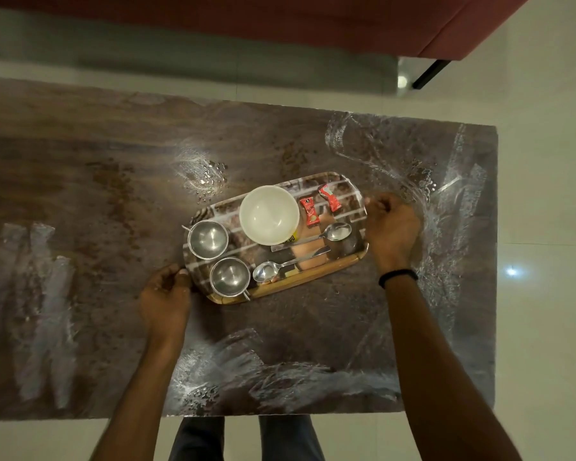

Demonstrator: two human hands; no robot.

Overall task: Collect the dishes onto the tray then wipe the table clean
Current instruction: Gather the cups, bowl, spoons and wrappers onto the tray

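A printed oblong tray (313,277) lies slightly tilted on the brown table (80,154). On it stand a white bowl (269,215), two small steel bowls (208,239) (230,277), two spoons (336,231) (270,270) and two red sachets (310,211) (330,197). My left hand (165,299) grips the tray's left end. My right hand (391,224), with a black band at the wrist, grips the right end.
Wet streaks and droplets (210,181) cover the table, thick at the right (423,181) and near edge (280,377). A red sofa (313,18) stands beyond the table. Pale floor tiles (546,194) lie to the right. My legs (246,437) are at the near edge.
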